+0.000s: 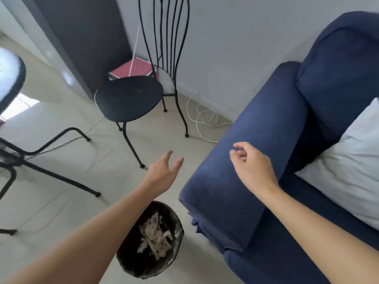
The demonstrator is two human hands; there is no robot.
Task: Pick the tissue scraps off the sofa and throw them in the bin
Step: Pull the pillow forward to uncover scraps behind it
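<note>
My fingers [175,160] on the left hand [162,173] are spread and empty, held out over the floor just beyond the bin [131,261]. The fingers of my right hand [252,169] are loosely curled with thumb and forefinger close together; I can see nothing pinched between them, though the inner side of the curl is hidden from me. That hand hangs over the armrest [246,152] of the blue sofa [336,74].

Tissue scraps [155,236]: a heap of them lies inside the black-lined bin, which stands on the floor just beside the front corner of the sofa, below my left forearm. On the sofa surfaces in view I find no scrap. The armrest is bare, and the white cushion [348,158] on the seat shows nothing loose on it. Part of the seat is cut off at the right edge, so I cannot vouch for it.

Judgement: the visible work appears done or nearly so. If any scrap is left, it lies to the right of both hands, on the seat past the armrest. My right hand is the nearer by far and would reach right and toward me; the left is well apart from the sofa and better placed over the bin.
</note>
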